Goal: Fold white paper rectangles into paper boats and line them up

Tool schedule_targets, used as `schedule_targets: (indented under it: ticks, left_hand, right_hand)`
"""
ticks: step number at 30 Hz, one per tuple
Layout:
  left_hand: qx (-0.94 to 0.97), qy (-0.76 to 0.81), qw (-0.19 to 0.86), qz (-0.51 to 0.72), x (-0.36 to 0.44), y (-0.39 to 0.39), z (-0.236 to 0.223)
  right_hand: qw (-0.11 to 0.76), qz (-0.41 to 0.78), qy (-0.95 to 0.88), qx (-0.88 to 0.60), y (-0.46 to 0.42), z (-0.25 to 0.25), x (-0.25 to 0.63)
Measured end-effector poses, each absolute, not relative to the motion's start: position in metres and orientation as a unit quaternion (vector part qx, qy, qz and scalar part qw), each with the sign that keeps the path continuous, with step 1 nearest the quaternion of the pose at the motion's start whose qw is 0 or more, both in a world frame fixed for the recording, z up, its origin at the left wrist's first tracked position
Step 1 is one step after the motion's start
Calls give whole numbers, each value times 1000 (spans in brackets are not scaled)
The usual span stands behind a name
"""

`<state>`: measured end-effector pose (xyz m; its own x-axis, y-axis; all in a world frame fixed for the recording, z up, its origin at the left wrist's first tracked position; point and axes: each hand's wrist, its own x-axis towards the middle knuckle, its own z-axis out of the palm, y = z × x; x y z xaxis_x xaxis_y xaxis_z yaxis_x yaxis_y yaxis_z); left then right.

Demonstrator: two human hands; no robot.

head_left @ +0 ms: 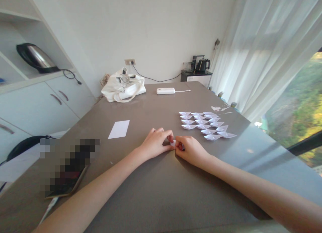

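Between my two hands, just above the tabletop, is a small folded piece of white paper, mostly covered by fingers. My left hand pinches its left side with thumb and forefinger. The right side is gripped by my right hand, whose fingers are curled in. Several small white folded paper boats stand in rows on the table, beyond and to the right of my right hand. A flat stack or sheet of white paper lies to the left of my left hand.
The grey table holds a white bag and a white power bank with a short cable at its far end. Paper scraps lie near the right edge. A blurred-out dark device rests beside my left forearm.
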<state>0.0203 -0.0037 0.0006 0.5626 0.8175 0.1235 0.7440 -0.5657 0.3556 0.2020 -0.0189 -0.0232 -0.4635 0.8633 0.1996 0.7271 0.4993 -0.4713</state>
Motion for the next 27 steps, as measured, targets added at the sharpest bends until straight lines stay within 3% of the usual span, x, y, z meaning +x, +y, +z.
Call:
schedule_targets:
  ticks: [15, 27]
  left_hand:
    - [877, 444, 127, 130, 19, -5, 2]
    - [910, 405, -12, 94, 38, -26, 0]
  right_hand:
    - [134, 155, -833, -515, -16, -7, 224]
    - [138, 162, -832, -513, -11, -10, 227]
